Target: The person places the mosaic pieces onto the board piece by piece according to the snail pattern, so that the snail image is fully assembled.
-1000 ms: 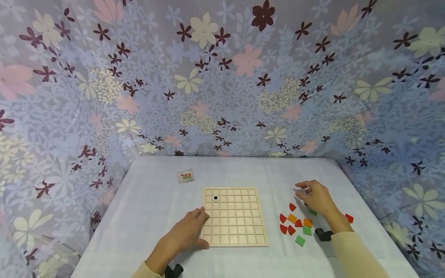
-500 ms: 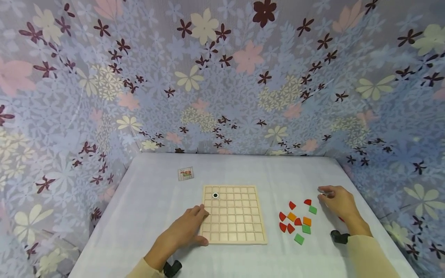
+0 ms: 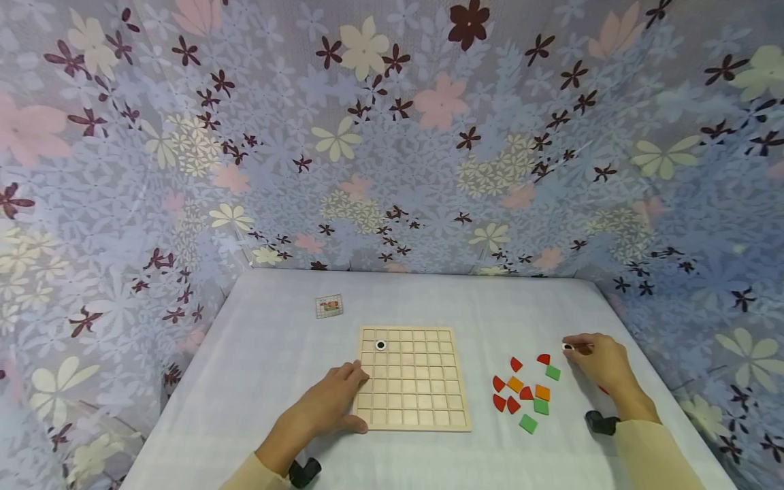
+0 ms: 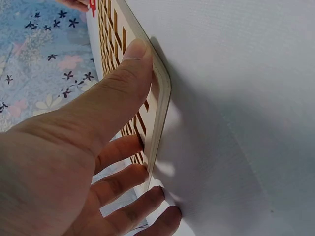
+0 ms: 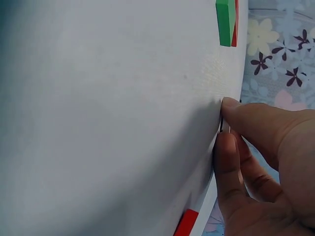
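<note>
My left hand [image 3: 324, 401] rests at the near-left corner of a wooden grid board [image 3: 410, 430], fingers along its left edge. The left wrist view shows the thumb lying over the board's rim [image 4: 160, 105], the fingers nearly straight. On the board, in the far row, sits a white round eye piece [image 3: 381, 345] with a black dot. My right hand [image 3: 603, 364] pinches a similar white eye piece [image 3: 567, 347] between thumb and finger at the table's right side. In the right wrist view its fingers mostly hide that piece, leaving a thin edge.
Between board and right hand lie several red quarter-round pieces [image 3: 499, 403], green squares [image 3: 528, 423] and orange squares [image 3: 542, 393]. A small picture card [image 3: 329, 306] lies beyond the board. A red piece [image 5: 186, 223] lies by the right hand. Floral cloth [image 3: 392, 136] surrounds the table.
The right hand has moved right, off the loose pieces, uncovering a red and a green one. A white eye piece now shows at its fingertips. The left hand stays on the board.
</note>
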A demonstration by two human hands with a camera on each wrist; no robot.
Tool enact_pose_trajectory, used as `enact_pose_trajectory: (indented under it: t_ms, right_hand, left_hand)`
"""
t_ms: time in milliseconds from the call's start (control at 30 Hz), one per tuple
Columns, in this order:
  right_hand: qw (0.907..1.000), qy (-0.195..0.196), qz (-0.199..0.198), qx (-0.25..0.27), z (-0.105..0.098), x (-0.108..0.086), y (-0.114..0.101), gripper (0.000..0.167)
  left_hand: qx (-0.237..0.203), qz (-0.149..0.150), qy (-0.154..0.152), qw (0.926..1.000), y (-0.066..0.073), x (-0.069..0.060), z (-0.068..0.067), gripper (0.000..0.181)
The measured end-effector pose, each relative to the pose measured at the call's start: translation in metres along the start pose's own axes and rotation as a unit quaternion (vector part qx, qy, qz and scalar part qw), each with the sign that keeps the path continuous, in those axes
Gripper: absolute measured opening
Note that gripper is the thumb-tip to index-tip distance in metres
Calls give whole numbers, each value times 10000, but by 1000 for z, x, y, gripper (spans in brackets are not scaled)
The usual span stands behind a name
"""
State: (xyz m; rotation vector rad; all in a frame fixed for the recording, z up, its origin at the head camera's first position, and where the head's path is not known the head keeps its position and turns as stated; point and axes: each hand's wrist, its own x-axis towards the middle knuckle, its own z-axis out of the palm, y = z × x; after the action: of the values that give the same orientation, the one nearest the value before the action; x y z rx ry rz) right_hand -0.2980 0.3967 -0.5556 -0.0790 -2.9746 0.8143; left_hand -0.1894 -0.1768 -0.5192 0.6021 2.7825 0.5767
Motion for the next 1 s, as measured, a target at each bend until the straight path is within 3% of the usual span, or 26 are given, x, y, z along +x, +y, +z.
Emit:
enact_pose_trajectory:
  t_ms: [167, 333, 567, 1000]
  right_hand:
    - [10000, -41, 21, 63, 6, -2, 0, 33]
    - [10000, -20, 6, 4, 4, -2, -2, 34]
    - [9997, 226, -113, -23, 3, -5, -8, 32]
    - [9979, 41, -550, 349, 19, -4, -65, 32]
  left_hand:
    - [66, 5, 4, 10000, -6, 2, 5, 92]
    - [84, 50, -72, 9999, 1, -1, -3, 90]
    - [82, 144, -89, 9998, 2, 1, -3, 89]
    - [161, 69, -71, 9998, 3, 4, -4, 92]
